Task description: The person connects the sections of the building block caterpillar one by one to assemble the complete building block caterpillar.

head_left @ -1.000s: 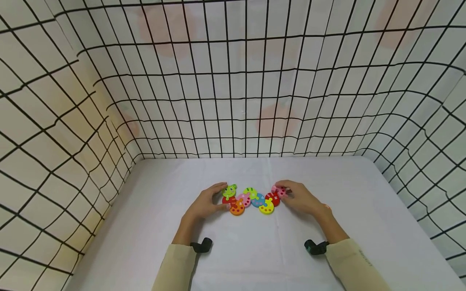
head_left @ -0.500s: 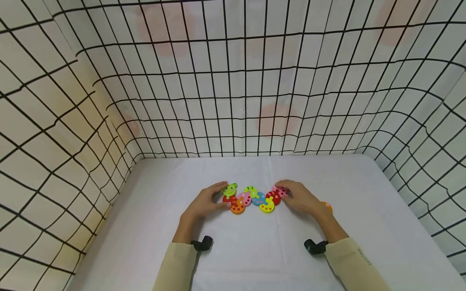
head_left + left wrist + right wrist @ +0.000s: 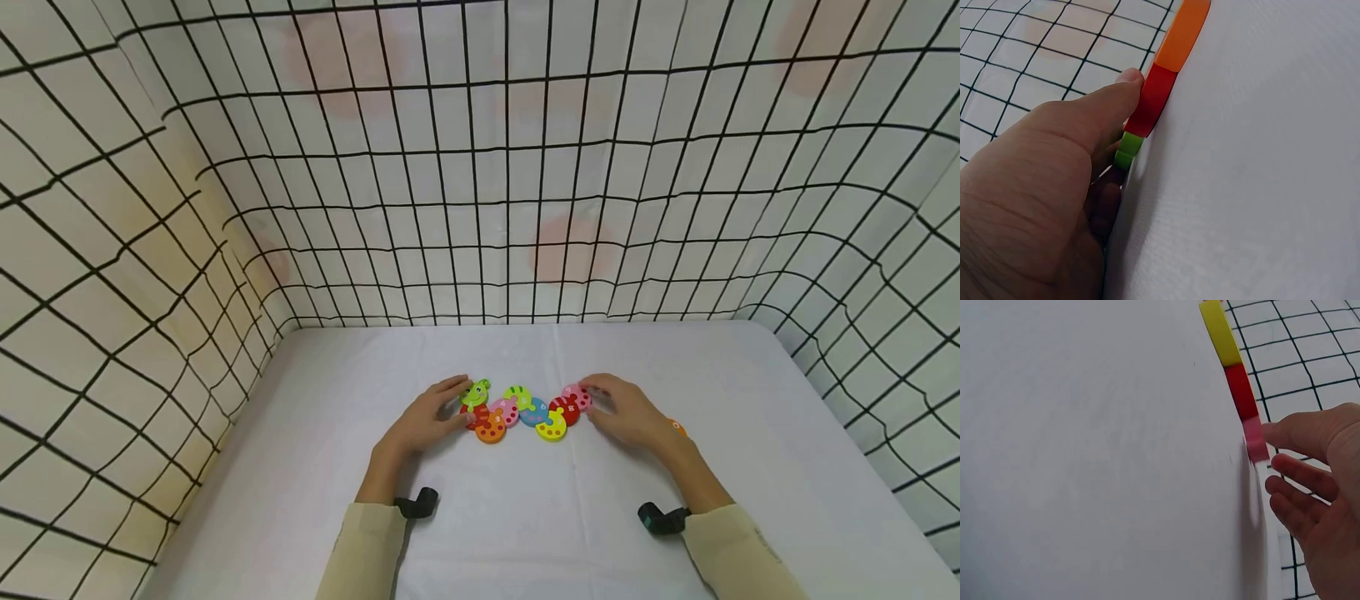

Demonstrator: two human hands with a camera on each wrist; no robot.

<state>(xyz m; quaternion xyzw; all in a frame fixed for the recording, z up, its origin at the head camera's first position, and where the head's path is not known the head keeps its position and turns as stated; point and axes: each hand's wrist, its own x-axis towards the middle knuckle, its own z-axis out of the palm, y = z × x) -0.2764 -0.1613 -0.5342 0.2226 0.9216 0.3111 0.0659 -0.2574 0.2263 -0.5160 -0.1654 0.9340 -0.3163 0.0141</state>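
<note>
A jointed row of round, colourful caterpillar puzzle pieces lies on the white table, with a smiling green head piece at its left end and a dotted pink piece at its right. My left hand holds the head end, its thumb on the red piece and its fingers beside the green head. By the pink end, my right hand is spread, thumb and fingers apart; in the right wrist view its thumb tip comes right up to the pink piece. Between them run orange, pink, green, blue, yellow and red pieces.
An orange piece lies on the table, partly hidden behind my right wrist. Black wire grid with white sheeting behind it rises at the back and both sides. A small black camera sits on each wrist.
My right hand has loosened from the pink end piece and drawn slightly right, uncovering more of it. My left hand stays at the head end; the row has barely moved.
</note>
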